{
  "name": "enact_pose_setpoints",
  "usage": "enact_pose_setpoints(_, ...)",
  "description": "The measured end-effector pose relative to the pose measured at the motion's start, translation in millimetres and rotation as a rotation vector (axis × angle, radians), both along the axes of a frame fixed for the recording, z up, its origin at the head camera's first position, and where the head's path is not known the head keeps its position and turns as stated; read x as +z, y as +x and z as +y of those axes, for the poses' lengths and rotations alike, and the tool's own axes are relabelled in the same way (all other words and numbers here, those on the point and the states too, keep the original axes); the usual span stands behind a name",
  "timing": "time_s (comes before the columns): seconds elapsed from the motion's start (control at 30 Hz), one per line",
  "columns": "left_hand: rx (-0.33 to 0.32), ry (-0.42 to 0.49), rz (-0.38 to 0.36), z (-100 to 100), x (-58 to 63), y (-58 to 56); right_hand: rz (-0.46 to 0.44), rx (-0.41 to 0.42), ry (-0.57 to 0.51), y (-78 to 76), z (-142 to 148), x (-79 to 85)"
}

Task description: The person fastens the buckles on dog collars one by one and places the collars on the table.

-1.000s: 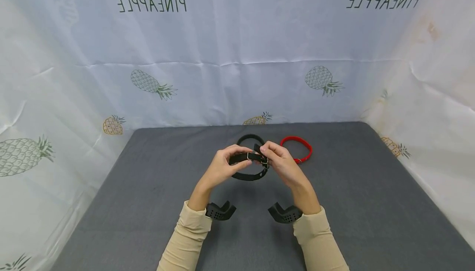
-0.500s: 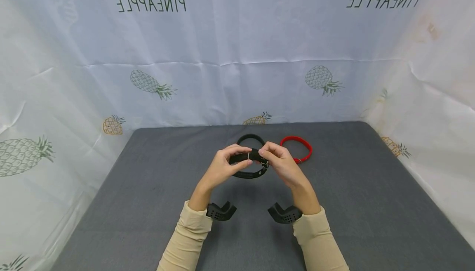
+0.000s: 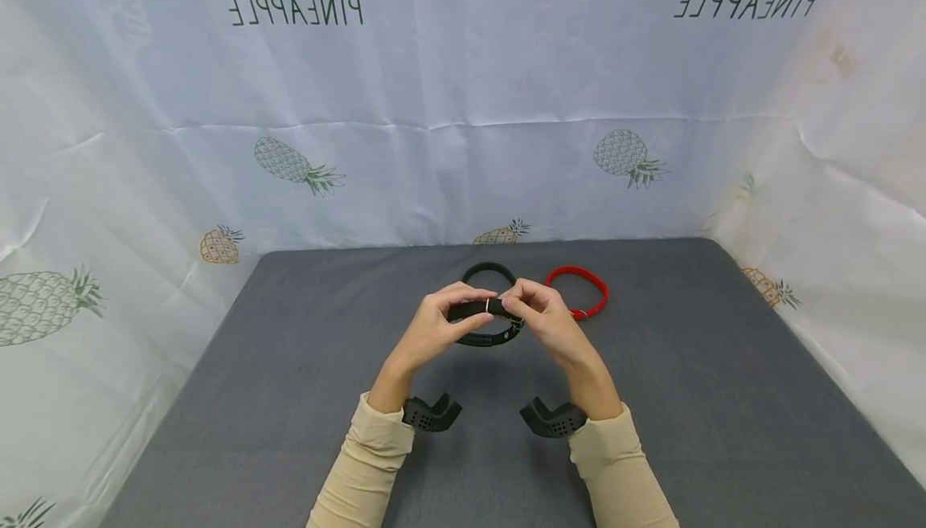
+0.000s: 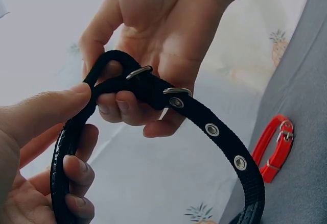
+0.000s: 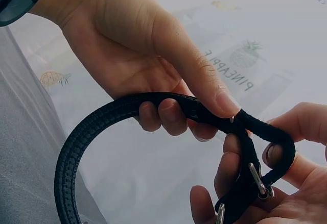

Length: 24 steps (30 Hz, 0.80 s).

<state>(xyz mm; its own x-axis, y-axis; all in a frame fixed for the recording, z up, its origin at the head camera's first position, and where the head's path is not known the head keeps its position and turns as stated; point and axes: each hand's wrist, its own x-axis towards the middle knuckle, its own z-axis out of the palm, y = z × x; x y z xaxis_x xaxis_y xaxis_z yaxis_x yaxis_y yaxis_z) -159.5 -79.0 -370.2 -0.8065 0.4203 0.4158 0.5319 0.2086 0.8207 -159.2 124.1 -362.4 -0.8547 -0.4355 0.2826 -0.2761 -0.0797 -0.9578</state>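
Between my two hands is a black dog collar (image 4: pixel 196 119) with metal eyelets, a buckle and a padded section. On the left, my left hand (image 3: pixel 432 327) holds the padded strap, thumb on one face and fingers round the other. My right hand (image 3: pixel 555 327) pinches the collar beside the buckle (image 5: pixel 257 179). In the wrist views the strap bends into a small loop (image 4: pixel 113 55) near the metal keeper, with the right fingers at it. The rest of the collar hangs in a wide curve below the hands. The strap's tip cannot be made out.
A red collar (image 3: pixel 599 280), buckled into a ring, lies on the grey table (image 3: pixel 687 399) right of my hands. Behind them a black ring-shaped band (image 3: pixel 486 266) shows, partly hidden. A pineapple-print curtain (image 3: pixel 463 174) surrounds the table.
The strap end that stood up beside my right fingers has come down flat along the collar at the keeper. My right fingers have shifted slightly left; the left hand stays almost still.
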Motion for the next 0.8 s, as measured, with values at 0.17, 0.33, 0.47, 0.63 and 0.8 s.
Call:
enact_pose_setpoints(0.17,-0.012,0.01,0.02,0.3,0.5,0.9,0.007,-0.005,0.005,0.1,-0.9,-0.7)
enact_pose_setpoints(0.33,-0.019,0.006,0.014,-0.6,0.2,0.2,-0.002,-0.014,0.021,-0.2,-1.1,-0.9)
enact_pose_setpoints(0.47,-0.022,-0.002,0.01,-1.0,-0.7,-0.8,-0.025,-0.03,0.049,-0.7,-0.2,-0.4)
enact_pose_setpoints(0.63,-0.01,0.005,0.006,-1.6,-0.8,-1.1,-0.104,-0.051,0.063,-2.5,4.4,0.3)
enact_pose_setpoints(0.8,-0.016,0.038,-0.018,-3.5,-1.4,-1.2,-0.169,0.014,0.088,-8.2,14.4,-4.1)
